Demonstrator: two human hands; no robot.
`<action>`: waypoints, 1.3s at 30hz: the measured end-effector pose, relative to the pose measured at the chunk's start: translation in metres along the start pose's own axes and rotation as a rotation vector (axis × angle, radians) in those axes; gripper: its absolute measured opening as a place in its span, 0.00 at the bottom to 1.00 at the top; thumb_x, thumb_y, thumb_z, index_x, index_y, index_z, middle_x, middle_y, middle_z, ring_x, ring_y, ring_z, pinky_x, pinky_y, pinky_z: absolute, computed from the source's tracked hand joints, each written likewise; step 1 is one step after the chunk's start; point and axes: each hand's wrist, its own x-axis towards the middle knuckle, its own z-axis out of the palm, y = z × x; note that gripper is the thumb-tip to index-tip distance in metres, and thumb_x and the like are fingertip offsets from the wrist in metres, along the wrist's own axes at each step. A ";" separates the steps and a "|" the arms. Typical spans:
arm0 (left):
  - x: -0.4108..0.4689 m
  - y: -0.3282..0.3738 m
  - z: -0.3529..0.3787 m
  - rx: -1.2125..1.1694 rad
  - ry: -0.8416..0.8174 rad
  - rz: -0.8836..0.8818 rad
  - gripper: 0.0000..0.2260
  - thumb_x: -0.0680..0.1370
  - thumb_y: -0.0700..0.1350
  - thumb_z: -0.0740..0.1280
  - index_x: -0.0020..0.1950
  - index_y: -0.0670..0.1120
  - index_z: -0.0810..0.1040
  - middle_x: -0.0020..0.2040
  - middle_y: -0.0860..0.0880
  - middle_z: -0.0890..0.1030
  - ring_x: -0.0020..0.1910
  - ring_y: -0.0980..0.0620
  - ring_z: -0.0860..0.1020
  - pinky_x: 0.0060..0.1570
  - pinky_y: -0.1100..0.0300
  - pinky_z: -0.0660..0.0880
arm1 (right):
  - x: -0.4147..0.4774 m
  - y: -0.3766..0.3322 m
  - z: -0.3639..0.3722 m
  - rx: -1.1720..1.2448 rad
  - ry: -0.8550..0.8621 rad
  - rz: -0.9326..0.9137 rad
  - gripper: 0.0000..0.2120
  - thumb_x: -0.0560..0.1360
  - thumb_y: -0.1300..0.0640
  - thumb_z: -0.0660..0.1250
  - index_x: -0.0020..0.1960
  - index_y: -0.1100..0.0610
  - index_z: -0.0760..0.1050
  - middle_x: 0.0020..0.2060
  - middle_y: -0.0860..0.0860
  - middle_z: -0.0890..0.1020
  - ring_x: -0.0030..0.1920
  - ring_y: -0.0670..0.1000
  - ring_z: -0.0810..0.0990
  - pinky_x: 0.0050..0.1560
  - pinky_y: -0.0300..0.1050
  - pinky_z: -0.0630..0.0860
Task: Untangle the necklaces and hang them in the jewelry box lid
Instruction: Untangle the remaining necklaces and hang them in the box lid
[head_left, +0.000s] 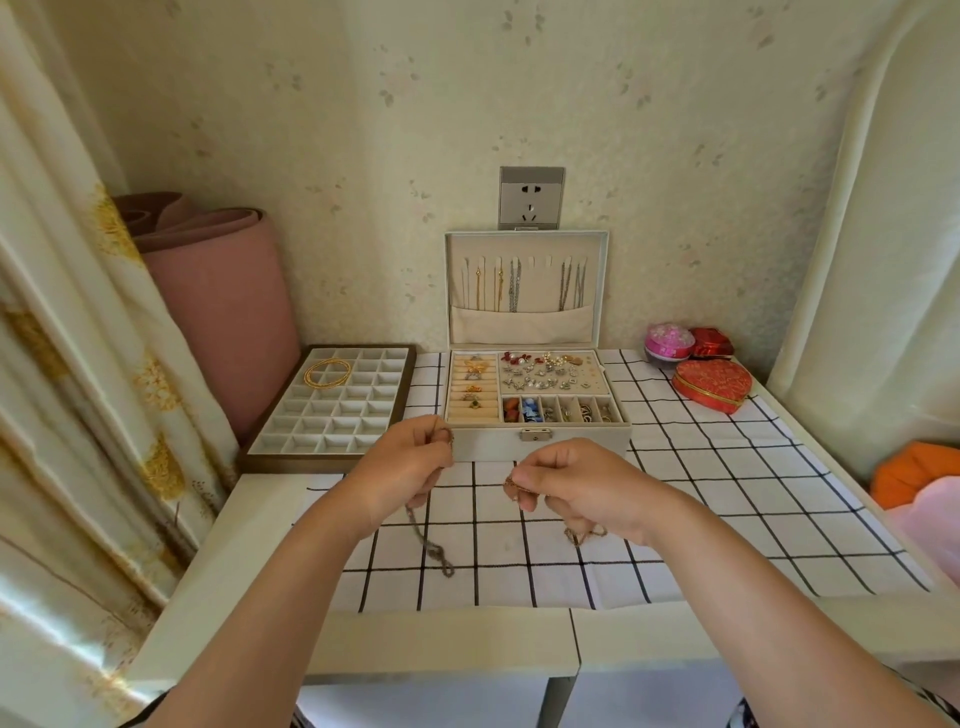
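Observation:
The white jewelry box (540, 441) stands open at the back of the table, its lid (525, 244) upright against the wall. Several gold and silver necklaces (514, 286) hang from hooks inside the lid above a fabric pocket. My left hand (410, 467) pinches a dark chain (428, 540) that dangles down to the cloth. My right hand (582, 488) pinches a bronze-coloured chain (584, 535), its loop hanging below the fingers. Both hands are raised in front of the box. Whether the two chains are joined is unclear.
A divided tray (291, 447) with gold bangles (327, 373) lies left of the box. A red heart-shaped box (711, 385), a pink round box (669, 340) and a small red box (711, 343) sit at the back right. A checked cloth (727, 509) covers the table. A pink rolled mat (223, 291) stands at the left.

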 end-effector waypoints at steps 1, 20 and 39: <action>0.001 -0.002 -0.001 0.044 0.031 -0.005 0.13 0.77 0.33 0.59 0.37 0.47 0.65 0.28 0.50 0.63 0.25 0.54 0.60 0.26 0.61 0.60 | 0.000 0.001 0.000 -0.009 0.022 -0.008 0.12 0.82 0.55 0.63 0.46 0.61 0.80 0.27 0.44 0.77 0.25 0.46 0.57 0.28 0.43 0.51; 0.001 -0.012 0.049 0.123 -0.155 0.088 0.13 0.77 0.41 0.68 0.60 0.53 0.77 0.53 0.53 0.85 0.55 0.57 0.81 0.63 0.55 0.75 | 0.006 0.002 -0.001 -0.068 0.170 -0.109 0.05 0.78 0.62 0.68 0.50 0.54 0.81 0.38 0.50 0.85 0.39 0.50 0.85 0.38 0.42 0.78; 0.007 0.006 0.048 0.019 -0.111 0.057 0.07 0.81 0.41 0.64 0.56 0.47 0.81 0.30 0.52 0.78 0.33 0.55 0.77 0.54 0.54 0.81 | 0.001 -0.009 -0.004 -0.135 0.307 -0.260 0.06 0.78 0.60 0.69 0.54 0.57 0.82 0.34 0.46 0.79 0.27 0.38 0.74 0.30 0.28 0.69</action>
